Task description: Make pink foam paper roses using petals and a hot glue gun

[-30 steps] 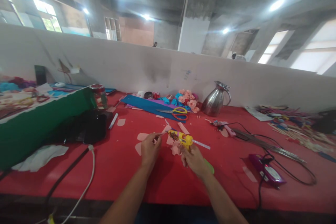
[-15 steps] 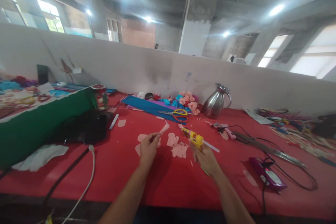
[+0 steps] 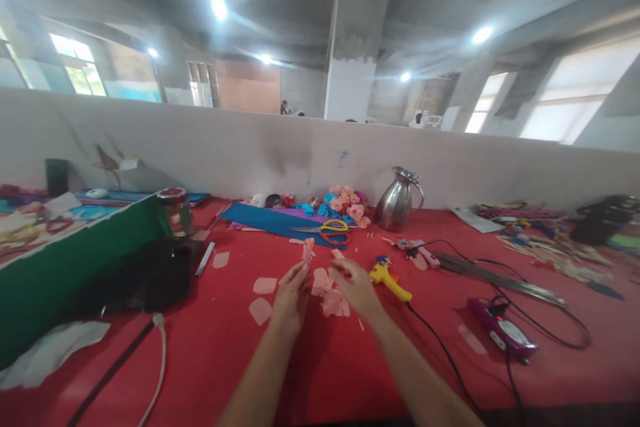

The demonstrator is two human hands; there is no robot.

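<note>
Red tabletop — left hand pinches pink paper; right hand half-curled — grip unclear.

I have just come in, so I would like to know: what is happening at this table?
A person's left hand holds a small pink paper piece upright. The right hand is beside it, over loose pink scraps; whether it grips anything is unclear. A yellow glue gun lies on the red table, right of that hand. Scissors and pink flowers are farther back.
</note>
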